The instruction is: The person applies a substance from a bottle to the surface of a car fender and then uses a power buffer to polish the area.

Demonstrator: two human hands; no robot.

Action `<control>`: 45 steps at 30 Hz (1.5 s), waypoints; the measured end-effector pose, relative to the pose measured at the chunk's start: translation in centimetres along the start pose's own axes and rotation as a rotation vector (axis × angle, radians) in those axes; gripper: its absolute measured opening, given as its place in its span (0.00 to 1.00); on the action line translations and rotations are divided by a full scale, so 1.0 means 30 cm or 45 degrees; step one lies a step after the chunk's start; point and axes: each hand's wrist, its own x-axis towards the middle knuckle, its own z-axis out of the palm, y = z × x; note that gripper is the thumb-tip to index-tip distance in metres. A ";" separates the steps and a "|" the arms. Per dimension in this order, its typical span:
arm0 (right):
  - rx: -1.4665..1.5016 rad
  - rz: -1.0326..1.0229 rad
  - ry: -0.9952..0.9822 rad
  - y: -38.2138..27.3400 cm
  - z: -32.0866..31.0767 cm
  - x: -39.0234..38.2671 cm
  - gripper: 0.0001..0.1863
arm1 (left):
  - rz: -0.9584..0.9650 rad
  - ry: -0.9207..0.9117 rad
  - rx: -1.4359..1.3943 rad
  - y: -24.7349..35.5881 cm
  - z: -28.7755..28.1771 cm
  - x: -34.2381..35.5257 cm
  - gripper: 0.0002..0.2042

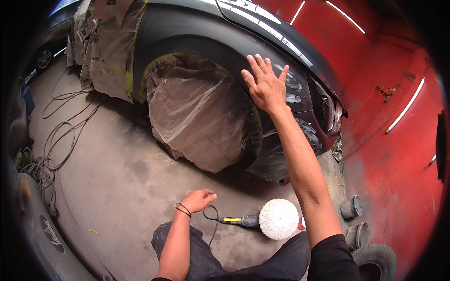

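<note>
My right hand (269,89) lies spread on the dark fender (201,44) of a car, fingers stretched out, just beside whitish smears (293,98) on the panel. Below it, more smears (307,133) mark the dark bumper (272,161). Over my left knee, my left hand (199,200) hangs loosely with its fingers a little curled and nothing seen in it. Next to that hand a polisher (241,221) rests on the floor, its white woolly pad (279,219) facing up. Its cord (216,218) loops near my left wrist.
Masking film (201,117) covers the wheel, and taped sheeting (110,51) hangs over the car's side. Hoses (70,136) coil on the left floor by a grey tank (40,229). On the right stand two cans (351,207), a tire (375,260) and a red wall (375,164).
</note>
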 end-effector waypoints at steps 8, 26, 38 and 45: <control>-0.245 -0.177 -0.059 -0.094 0.052 0.005 0.38 | -0.108 0.023 0.066 -0.096 -0.030 0.011 0.28; -0.286 -0.315 -0.407 0.039 -0.006 -0.476 0.39 | -0.199 -0.120 -0.066 -0.222 0.011 0.137 0.30; -0.052 0.976 0.162 0.337 0.018 -0.737 0.48 | -0.154 -0.221 -0.058 -0.091 0.096 0.204 0.29; 0.029 0.430 0.354 0.190 -0.027 -0.429 0.41 | -0.132 -0.247 0.018 -0.096 0.137 0.252 0.29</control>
